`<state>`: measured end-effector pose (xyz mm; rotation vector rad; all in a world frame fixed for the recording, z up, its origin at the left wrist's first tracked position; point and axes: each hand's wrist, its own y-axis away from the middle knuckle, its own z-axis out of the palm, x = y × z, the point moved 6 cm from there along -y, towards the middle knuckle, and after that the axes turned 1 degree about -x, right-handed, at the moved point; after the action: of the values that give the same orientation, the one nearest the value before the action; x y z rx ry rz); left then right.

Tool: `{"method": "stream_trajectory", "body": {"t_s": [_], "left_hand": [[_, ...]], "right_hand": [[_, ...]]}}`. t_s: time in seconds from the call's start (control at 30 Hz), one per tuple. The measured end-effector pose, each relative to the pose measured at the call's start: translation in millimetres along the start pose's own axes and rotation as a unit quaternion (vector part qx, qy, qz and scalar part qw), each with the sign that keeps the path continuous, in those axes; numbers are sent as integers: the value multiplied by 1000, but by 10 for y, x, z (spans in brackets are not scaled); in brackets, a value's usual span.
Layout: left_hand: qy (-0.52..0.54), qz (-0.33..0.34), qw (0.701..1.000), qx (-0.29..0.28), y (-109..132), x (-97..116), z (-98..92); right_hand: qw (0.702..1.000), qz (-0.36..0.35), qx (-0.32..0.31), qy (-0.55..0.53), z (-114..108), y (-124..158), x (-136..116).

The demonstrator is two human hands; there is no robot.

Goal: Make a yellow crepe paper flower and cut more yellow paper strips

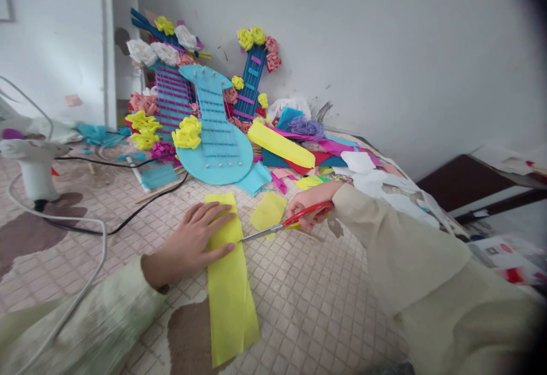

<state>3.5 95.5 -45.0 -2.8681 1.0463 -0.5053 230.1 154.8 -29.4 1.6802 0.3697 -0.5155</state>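
Left hand [194, 237] pressing yellow strip [231, 295] flat on tabletop [307, 306], fingers spread; right hand [305, 204] gripping red-handled scissors [278, 227], tip meeting strip's edge. Smaller yellow piece [268, 212] lying separate; strip appearing mostly uncut.

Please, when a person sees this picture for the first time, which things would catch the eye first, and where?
Probably the large light-blue shape with strings, towards the back of the table, with a yellow flower at its left edge. Next comes the bright yellow strip in the front middle, under the spread left hand. The red-handled scissors in the right hand also stand out, their tip at the strip's right edge.
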Motion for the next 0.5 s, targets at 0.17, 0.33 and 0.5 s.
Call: {"method": "stream_trajectory", "body": {"t_s": [0.17, 0.33, 0.5], "left_hand": [[-6, -2, 1000, -12, -5, 2, 1], [-4, -10, 1000, -18, 12, 7, 4], [69, -26, 997, 26, 11, -18, -57]], "right_hand": [[1000, -2, -4, -7, -18, -15, 28], [1000, -5, -3, -16, -13, -24, 33], [999, -1, 28, -18, -24, -10, 9]]}}
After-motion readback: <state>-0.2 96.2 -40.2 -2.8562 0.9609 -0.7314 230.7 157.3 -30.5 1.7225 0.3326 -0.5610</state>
